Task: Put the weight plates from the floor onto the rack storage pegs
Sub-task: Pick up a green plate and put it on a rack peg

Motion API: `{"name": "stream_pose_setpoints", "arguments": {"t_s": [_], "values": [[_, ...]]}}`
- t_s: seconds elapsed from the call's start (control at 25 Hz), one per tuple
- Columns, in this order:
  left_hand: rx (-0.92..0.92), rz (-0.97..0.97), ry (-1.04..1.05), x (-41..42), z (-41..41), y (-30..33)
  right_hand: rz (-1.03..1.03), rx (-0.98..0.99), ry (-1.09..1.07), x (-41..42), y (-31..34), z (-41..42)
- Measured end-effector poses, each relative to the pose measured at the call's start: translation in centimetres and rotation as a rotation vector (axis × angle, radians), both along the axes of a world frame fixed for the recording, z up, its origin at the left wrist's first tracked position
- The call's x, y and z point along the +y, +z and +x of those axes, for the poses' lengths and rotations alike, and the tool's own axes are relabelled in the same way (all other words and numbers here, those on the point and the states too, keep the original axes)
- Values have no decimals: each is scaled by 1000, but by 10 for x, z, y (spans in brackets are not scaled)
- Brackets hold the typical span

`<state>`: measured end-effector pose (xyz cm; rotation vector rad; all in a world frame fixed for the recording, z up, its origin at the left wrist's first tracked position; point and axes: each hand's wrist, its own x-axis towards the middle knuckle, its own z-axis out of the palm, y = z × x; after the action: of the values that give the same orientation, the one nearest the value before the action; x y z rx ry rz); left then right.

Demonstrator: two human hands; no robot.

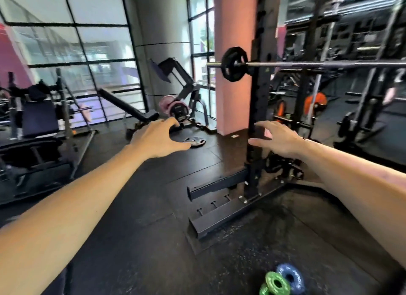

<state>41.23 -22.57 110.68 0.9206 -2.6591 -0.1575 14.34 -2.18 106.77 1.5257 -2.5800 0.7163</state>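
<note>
Both hands reaching out empty over the gym floor, plates still lying down there.

Left hand (pixel 160 138) and right hand (pixel 278 140) are hanging in the air with fingers spread and loose, gripping nothing, a wide gap of bare floor (pixel 136 206) lying between the forearms. A grey plate (pixel 195 141) is lying flat on the floor just past the left fingertips, near the pink pillar (pixel 232 52). Small green plates (pixel 273 284) and a blue plate (pixel 291 277) are sitting at the floor's near edge. The rack (pixel 257 118) is standing just beside the right hand, its base (pixel 219 220) jutting toward the camera. A black plate (pixel 234 63) is sitting on the bar (pixel 318 64).
</note>
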Motion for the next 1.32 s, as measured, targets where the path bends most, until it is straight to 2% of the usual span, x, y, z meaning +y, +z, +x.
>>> {"name": "stream_pose_setpoints", "arguments": {"t_s": [0.24, 0.48, 0.6, 0.96, 1.32], "values": [[2, -4, -264, -28, -153, -9, 14, -59, -241, 27, -14, -96], [14, 3, -511, -51, -282, -18, 0, -44, -487, 55, -37, -152], [-19, 41, -669, -54, -352, -31, -17, -102, -639, 69, -59, -166], [-142, 21, -988, 20, -511, -86, 61, -212, -1012, 145, -102, -200], [-281, 16, -1069, 105, -633, -165, 49, -308, -1073, 201, -181, -297]]}}
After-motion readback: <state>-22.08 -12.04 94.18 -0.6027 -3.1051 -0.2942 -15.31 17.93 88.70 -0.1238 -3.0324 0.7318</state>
